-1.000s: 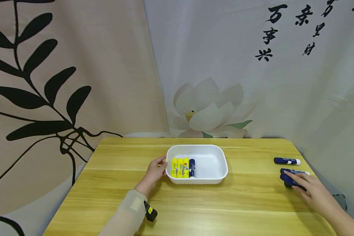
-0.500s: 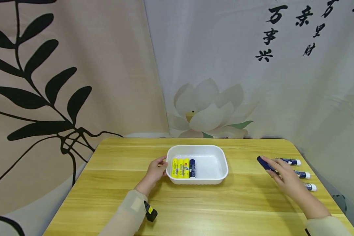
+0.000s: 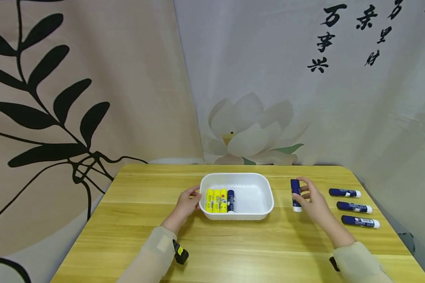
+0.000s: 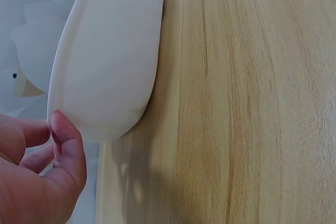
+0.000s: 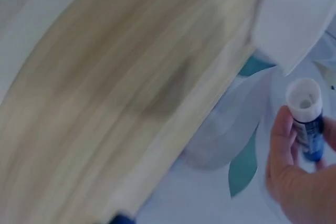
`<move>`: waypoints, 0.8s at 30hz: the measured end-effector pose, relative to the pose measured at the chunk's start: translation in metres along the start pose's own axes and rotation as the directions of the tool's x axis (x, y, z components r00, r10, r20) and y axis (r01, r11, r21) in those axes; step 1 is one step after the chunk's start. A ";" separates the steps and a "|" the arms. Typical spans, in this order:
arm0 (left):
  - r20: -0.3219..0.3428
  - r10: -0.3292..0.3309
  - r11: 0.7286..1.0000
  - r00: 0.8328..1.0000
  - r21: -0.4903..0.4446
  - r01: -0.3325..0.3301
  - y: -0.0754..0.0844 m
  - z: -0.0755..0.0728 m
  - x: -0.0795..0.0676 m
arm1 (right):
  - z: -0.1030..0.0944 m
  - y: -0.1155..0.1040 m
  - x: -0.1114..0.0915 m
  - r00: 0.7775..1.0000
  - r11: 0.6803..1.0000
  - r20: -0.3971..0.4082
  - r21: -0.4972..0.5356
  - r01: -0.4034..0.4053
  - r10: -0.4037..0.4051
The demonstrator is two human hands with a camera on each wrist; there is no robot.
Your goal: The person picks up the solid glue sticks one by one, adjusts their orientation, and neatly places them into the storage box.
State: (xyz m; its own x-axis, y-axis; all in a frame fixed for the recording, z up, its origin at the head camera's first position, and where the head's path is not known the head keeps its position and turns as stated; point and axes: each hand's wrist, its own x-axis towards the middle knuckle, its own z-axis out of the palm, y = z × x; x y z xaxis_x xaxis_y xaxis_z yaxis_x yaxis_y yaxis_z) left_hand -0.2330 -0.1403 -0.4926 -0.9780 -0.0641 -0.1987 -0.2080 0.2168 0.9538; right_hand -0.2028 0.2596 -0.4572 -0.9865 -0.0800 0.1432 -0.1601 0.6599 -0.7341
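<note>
A white plastic tray [image 3: 253, 216] stands mid-table, holding three yellow glue sticks [image 3: 216, 201] and one dark blue glue stick [image 3: 231, 201] side by side at its left end. At the tray's left rim my left hand [image 3: 186, 205] pinches the edge between thumb and fingers, as the left wrist view shows on the tray wall [image 4: 110, 51]. To the right of the tray my right hand [image 3: 313, 200] grips another dark blue glue stick [image 3: 295, 194] above the table. Its white end [image 5: 304, 99] faces the camera in the right wrist view.
Three more dark blue glue sticks [image 3: 356, 207] with white ends lie in a column near the table's right edge. The wooden table [image 3: 241, 251] reaches back to a printed curtain [image 3: 145, 78].
My right hand has lifted a blue glue stick off the group at the right and carried it left toward the tray, turning it upright in view. My left hand stays at the rim.
</note>
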 end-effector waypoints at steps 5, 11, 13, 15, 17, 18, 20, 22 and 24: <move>-0.001 -0.001 1.000 1.000 -0.011 0.001 0.001 0.000 0.001 | 0.013 -0.015 0.010 0.997 0.985 -0.011 0.154 -0.076 0.079; 0.003 -0.006 1.000 1.000 -0.015 0.006 0.001 -0.001 0.000 | 0.036 -0.040 0.019 0.993 0.985 -0.115 0.169 0.018 0.001; 0.005 -0.017 1.000 1.000 -0.016 0.017 0.000 -0.001 0.001 | 0.045 -0.048 0.022 0.989 0.983 -0.149 0.177 0.038 -0.012; 0.005 -0.018 1.000 1.000 -0.015 0.018 -0.001 -0.002 0.001 | 0.055 -0.056 0.024 0.986 0.980 -0.166 0.192 0.048 -0.016; 0.005 -0.012 1.000 1.000 -0.018 0.012 -0.002 -0.002 0.002 | 0.064 -0.063 0.026 0.988 0.977 -0.152 0.206 0.046 -0.014; 0.005 -0.009 1.000 1.000 -0.020 0.010 -0.002 -0.002 0.002 | 0.069 -0.066 0.026 0.990 0.978 -0.143 0.204 0.045 -0.016; 0.003 -0.008 1.000 1.000 -0.024 0.008 -0.003 -0.002 0.002 | 0.078 -0.070 0.028 0.992 0.980 -0.124 0.191 0.047 -0.024; 0.004 -0.007 1.000 1.000 -0.023 0.007 -0.003 -0.002 0.002 | 0.087 -0.072 0.030 0.994 0.986 -0.101 0.160 0.049 -0.033; 0.006 -0.007 1.000 1.000 -0.019 0.007 -0.003 -0.001 0.001 | 0.094 -0.073 0.033 0.996 0.990 -0.076 0.134 0.047 -0.037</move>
State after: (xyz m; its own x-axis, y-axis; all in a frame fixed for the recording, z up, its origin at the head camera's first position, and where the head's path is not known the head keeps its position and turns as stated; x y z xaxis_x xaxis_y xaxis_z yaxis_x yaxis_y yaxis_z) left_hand -0.2338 -0.1424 -0.4951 -0.9766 -0.0600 -0.2065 -0.2144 0.1975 0.9566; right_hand -0.2266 0.1385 -0.4612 -0.9743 -0.0467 0.2202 -0.2091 0.5497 -0.8088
